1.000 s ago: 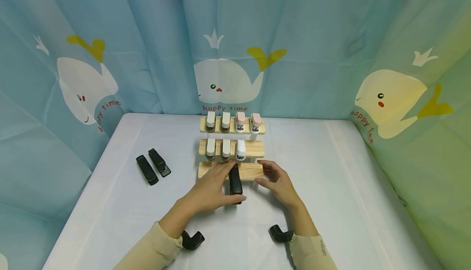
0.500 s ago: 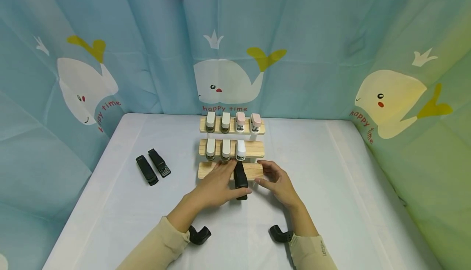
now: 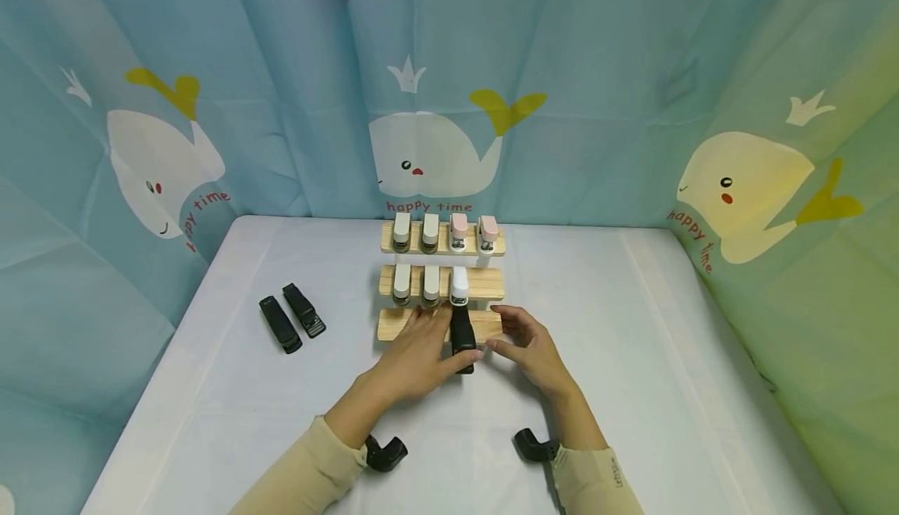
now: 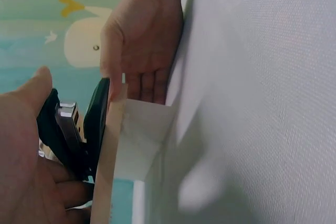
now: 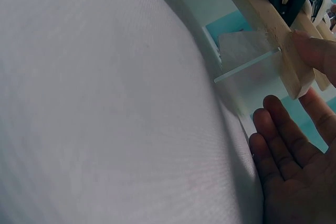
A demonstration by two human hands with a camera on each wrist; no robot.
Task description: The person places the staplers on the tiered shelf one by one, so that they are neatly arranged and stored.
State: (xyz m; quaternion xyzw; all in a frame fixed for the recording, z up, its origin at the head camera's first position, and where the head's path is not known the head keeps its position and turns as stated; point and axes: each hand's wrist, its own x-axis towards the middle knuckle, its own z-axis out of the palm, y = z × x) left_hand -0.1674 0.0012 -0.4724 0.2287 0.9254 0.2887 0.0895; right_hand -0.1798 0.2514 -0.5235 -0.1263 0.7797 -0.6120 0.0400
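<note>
My left hand (image 3: 414,353) holds a black stapler (image 3: 461,329), the thumb across its near end and the fingers along its left side. The stapler lies lengthwise across the lowest wooden shelf (image 3: 488,323) of a three-step rack, its near end sticking out past the front edge. In the left wrist view the stapler (image 4: 96,119) has its jaws apart, the lower one against the shelf board (image 4: 108,156). My right hand (image 3: 530,349) pinches the right end of that shelf between thumb and index finger; its other fingers (image 5: 286,129) extend below the board.
On the middle shelf (image 3: 488,284) stand two beige mini staplers (image 3: 431,284) and a white one (image 3: 460,285). The top shelf (image 3: 445,248) bears two beige and two pink staplers (image 3: 488,232). Two more black staplers (image 3: 281,325) lie on the white table (image 3: 618,390) at left.
My left hand has moved the black stapler to the right and farther onto the lowest shelf, up behind the white stapler's near end. The right hand stays at the shelf's end.
</note>
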